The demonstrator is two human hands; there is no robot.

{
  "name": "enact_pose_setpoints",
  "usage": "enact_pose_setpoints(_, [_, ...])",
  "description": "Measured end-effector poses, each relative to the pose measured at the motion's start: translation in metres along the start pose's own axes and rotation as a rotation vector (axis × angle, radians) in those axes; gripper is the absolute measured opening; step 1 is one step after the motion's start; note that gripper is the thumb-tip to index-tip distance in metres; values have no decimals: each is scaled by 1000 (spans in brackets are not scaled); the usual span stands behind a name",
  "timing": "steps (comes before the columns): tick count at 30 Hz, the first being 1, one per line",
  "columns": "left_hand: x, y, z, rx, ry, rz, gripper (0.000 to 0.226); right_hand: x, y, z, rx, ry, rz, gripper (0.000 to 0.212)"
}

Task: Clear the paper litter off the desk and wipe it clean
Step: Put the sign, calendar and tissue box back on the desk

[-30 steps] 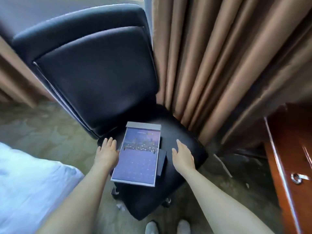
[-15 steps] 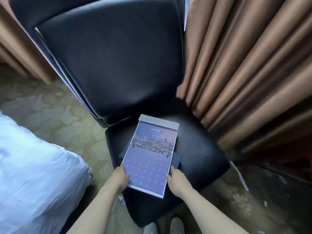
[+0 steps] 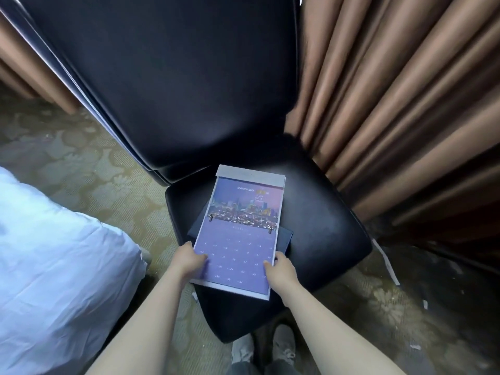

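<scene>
A purple wall calendar (image 3: 240,234) with a city photo lies flat on the seat of a black chair (image 3: 324,231). A dark flat folder (image 3: 284,236) sticks out from under it. My left hand (image 3: 190,259) grips the calendar's lower left edge, thumb on top. My right hand (image 3: 280,270) grips its lower right edge, thumb on the page. The desk is out of view.
The chair's tall black backrest (image 3: 176,77) fills the upper middle. Brown curtains (image 3: 392,90) hang to the right. A white bed (image 3: 54,266) lies at the left. Paper scraps (image 3: 385,262) lie on the patterned carpet at the right. My shoes (image 3: 281,345) show below the seat.
Both hands went from resting open beside the calendar to gripping its lower edges. The view moved closer to the chair and the desk corner left the frame.
</scene>
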State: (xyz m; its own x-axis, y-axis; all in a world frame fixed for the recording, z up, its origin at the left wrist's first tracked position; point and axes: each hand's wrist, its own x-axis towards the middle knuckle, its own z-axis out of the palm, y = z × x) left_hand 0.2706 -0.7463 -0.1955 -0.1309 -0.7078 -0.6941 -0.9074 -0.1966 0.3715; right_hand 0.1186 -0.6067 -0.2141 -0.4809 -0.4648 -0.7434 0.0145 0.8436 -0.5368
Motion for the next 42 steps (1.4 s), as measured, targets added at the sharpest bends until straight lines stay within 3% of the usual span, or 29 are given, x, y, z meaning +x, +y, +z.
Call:
enact_pose_setpoints(3, [-6, -2, -1, -169, -27, -41, 11, 0, 0, -1, 156, 43, 68, 15])
enact_pose_setpoints(5, [-12, -2, -7, -257, -92, -72, 20, -3, -3, -6, 244, 26, 91, 8])
enact_pose_setpoints(10, [-31, 11, -29, -330, -222, -43, 14, -17, -19, -31, 369, -16, 59, 12])
enact_pose_setpoints(17, [-57, 72, -51, -445, -305, 160, 17, -48, -35, -88, 378, 72, -79, 18])
enact_pose_setpoints(24, [-109, 174, -36, -437, -446, 504, 22, -111, -19, -186, 418, 299, -139, 19])
enact_pose_setpoints(27, [-147, 222, -10, -430, -551, 621, 23, -147, 6, -234, 515, 377, -137, 24])
enact_pose_setpoints(29, [-179, 248, 16, -418, -609, 696, 27, -177, 30, -262, 585, 428, -147, 17])
enact_pose_setpoints(33, [-251, 284, 79, -334, -724, 848, 29, -237, 93, -309, 567, 653, -115, 19])
enact_pose_setpoints(42, [-404, 297, 232, -14, -831, 1045, 17, -368, 254, -350, 601, 1038, -56, 14])
